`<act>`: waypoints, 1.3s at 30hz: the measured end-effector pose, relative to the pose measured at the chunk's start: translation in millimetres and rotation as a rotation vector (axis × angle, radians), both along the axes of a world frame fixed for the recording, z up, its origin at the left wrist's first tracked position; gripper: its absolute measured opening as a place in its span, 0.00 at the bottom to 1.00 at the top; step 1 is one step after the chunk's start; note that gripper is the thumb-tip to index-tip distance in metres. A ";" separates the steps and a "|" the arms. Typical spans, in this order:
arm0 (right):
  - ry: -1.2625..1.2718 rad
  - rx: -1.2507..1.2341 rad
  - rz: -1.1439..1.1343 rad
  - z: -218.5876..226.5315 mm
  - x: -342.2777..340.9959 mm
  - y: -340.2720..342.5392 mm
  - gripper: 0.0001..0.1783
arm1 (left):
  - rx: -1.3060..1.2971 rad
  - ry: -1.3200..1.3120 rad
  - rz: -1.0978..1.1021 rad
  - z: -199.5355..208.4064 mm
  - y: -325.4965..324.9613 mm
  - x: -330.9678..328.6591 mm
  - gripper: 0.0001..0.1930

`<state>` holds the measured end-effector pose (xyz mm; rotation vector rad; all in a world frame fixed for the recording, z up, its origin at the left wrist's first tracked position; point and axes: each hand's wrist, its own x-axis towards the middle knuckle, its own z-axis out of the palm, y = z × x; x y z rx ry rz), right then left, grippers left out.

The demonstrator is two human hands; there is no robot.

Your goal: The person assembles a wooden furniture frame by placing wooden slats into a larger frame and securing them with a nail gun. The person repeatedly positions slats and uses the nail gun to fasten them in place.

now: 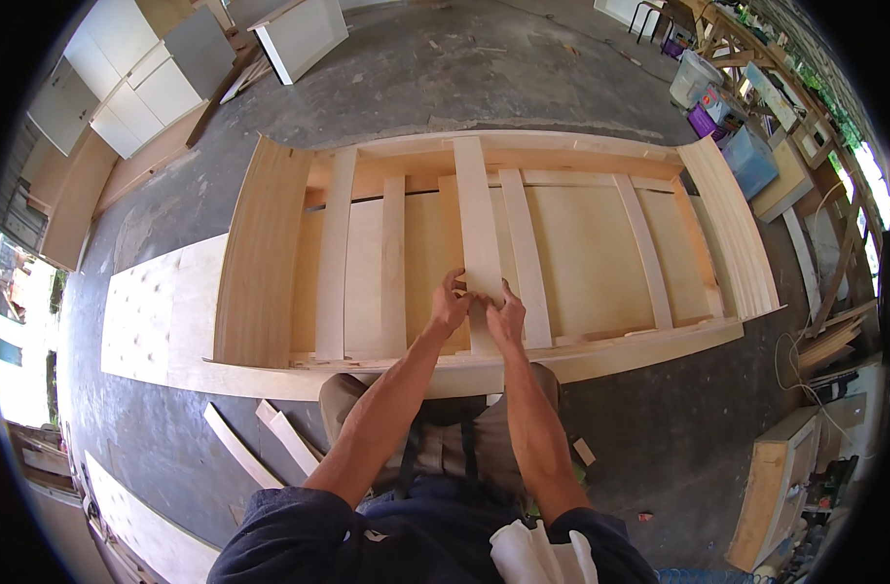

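Note:
A long wooden frame (pixel 600 154) lies flat in front of me, with several slats across it and wide end boards. Over its widest middle slat (pixel 476 209) both of my hands come together, their fingertips nearly meeting. My left hand (pixel 451 304) is curled on the slat's left side, its index finger bent upward. On the other side, my right hand (pixel 505 316) is curled in the same way, one finger raised. Whatever small thing the pinched fingertips hold, if anything, is too small to make out. Between the slats, pale plywood (pixel 591 253) shows underneath.
A plywood sheet (pixel 163 311) extends left from under the frame. Loose wood strips (pixel 240 446) lie on the floor near my left knee. White cabinets (pixel 138 83) stand far left. Bins (pixel 696 80) and a workbench (pixel 746 44) line the right, with a wooden drawer box (pixel 761 496) nearer.

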<state>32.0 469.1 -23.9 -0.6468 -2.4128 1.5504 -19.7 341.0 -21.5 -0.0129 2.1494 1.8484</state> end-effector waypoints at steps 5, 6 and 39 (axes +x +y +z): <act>-0.001 0.023 0.021 -6.8 -5.9 0.1 0.35 | 0.055 -0.025 0.008 -2.1 -3.6 4.8 0.29; -0.008 0.016 0.015 -10.6 -7.0 2.3 0.35 | 0.061 -0.034 -0.011 -1.5 -4.5 3.7 0.29; -0.070 -0.189 0.215 -25.9 -2.4 16.3 0.37 | -0.273 -0.035 -0.204 -16.9 -25.5 44.7 0.23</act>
